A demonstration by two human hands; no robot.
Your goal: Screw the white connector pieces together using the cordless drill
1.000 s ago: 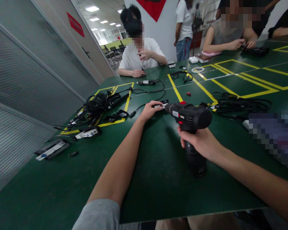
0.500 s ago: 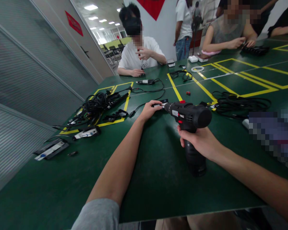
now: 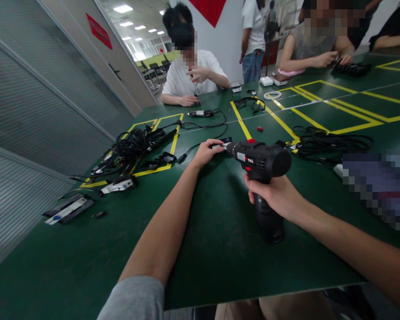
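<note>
My right hand (image 3: 270, 193) is wrapped round the handle of a black cordless drill (image 3: 265, 158) with red switches. The drill is held sideways, its chuck and bit aimed left at a small black device (image 3: 227, 140) with a pale strip. Fingers of my left hand (image 3: 206, 153) press that device onto the green table (image 3: 216, 249). The bit's tip meets or nearly meets the device; the exact contact is too small to tell. A black cable with a plug (image 3: 182, 158) lies just left of my left hand.
Tangled black cables (image 3: 130, 146) and opened black-and-white housings (image 3: 70, 209) lie on the left. A cable coil (image 3: 333, 142) is at right, near a blurred-out object (image 3: 380, 186). An electric screwdriver (image 3: 202, 113) lies ahead. Across the table, a person (image 3: 196, 73) handles a red-handled tool.
The whole view has shifted slightly to the left. Both hands, the drill and the small black device keep the same position relative to each other.
</note>
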